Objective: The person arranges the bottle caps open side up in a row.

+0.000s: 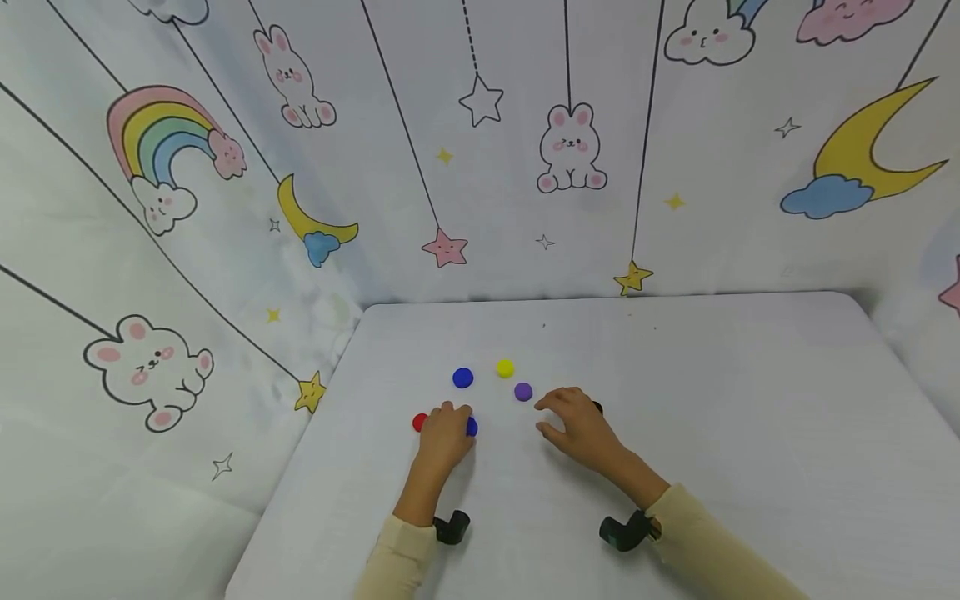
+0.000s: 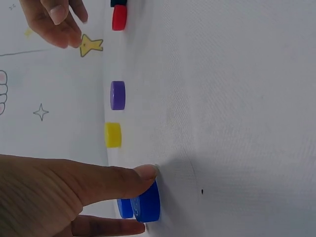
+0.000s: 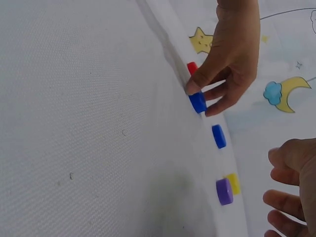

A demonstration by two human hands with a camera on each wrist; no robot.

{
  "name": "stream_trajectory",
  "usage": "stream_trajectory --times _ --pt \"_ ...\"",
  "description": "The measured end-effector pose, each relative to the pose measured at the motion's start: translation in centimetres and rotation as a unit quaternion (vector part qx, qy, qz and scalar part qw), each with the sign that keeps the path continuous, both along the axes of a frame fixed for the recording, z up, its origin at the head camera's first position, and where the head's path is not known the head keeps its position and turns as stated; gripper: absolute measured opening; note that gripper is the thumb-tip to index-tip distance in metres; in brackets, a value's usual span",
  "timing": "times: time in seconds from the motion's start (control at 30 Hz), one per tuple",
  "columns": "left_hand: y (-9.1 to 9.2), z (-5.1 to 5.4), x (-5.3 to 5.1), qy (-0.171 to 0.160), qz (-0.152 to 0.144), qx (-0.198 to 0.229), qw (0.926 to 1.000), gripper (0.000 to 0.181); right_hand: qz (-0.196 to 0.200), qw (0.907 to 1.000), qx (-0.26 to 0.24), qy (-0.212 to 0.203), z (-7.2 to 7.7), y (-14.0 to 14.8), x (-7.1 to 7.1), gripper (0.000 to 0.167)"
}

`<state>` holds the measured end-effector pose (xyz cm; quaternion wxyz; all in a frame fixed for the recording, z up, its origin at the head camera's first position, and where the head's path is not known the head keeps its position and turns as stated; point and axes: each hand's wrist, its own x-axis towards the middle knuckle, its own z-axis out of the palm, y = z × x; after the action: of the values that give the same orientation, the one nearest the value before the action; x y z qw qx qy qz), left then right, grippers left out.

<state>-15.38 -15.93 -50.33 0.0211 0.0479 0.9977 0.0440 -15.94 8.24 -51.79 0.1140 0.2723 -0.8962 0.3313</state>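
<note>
My left hand (image 1: pixel 445 439) pinches a blue bottle cap (image 2: pixel 149 203) between thumb and fingers, low at the white table. A red cap (image 1: pixel 419 422) lies just left of that hand, partly covered by it. Behind it are a second blue cap (image 1: pixel 462 378), a yellow cap (image 1: pixel 506 368) and a purple cap (image 1: pixel 523 392). To the right, my right hand (image 1: pixel 581 427) hovers with loosely bent, parted fingers, nearest the purple cap and holding nothing. Another red cap (image 2: pixel 119 18) and a dark cap (image 2: pixel 118 2) show near it in the left wrist view; in the head view the hand mostly hides them.
The white table (image 1: pixel 750 400) ends at a patterned backdrop (image 1: pixel 510 208) with rabbits, stars and moons at the back and left. Black wrist cameras (image 1: pixel 626 531) hang beneath both forearms, close to the table.
</note>
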Motion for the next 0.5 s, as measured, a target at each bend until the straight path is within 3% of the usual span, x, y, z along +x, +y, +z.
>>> stream_trajectory --times 0.33,0.5 --pt "0.2 0.2 -0.7 -0.029 -0.005 -0.023 0.9993 0.033 0.011 0.9999 -0.008 0.005 -0.6 -0.6 0.1 0.026" --pt "0.3 0.3 -0.7 -0.036 -0.001 -0.018 0.9992 0.035 0.015 0.9996 0.024 0.001 -0.9 -1.8 0.1 0.025"
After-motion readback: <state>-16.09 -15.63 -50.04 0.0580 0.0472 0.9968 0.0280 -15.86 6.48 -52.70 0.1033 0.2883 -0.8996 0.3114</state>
